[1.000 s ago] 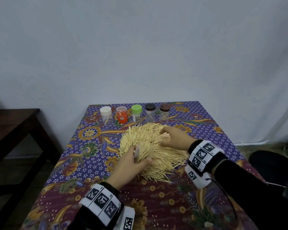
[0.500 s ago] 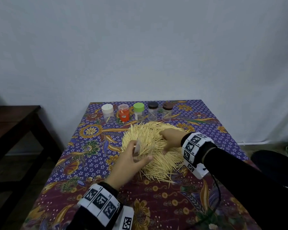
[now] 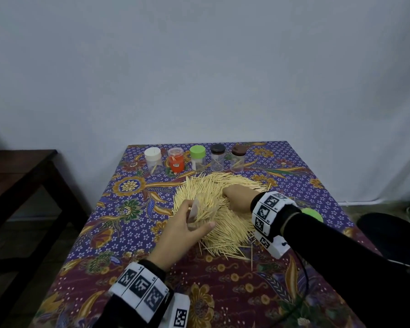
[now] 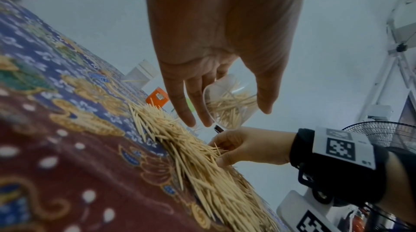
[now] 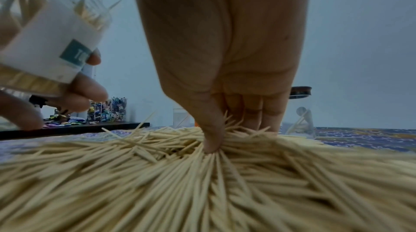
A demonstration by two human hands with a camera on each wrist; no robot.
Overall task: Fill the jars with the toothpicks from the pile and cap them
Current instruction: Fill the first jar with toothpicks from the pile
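- Wooden toothpicks look light, stiff, loose; best pinched mid-length in small bundles.
- Right hand: fingertips pinch into the pile.
- Left hand: fingers curl around 1 clear jar, tilted just beside.

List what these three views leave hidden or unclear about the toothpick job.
- Head view: the clear jar is mostly covered by the left hand.
- Right wrist view: the right hand buries its fingers in the toothpick pile; how many they pinch is hidden.
- Head view: the green lid is partly behind the right wrist.
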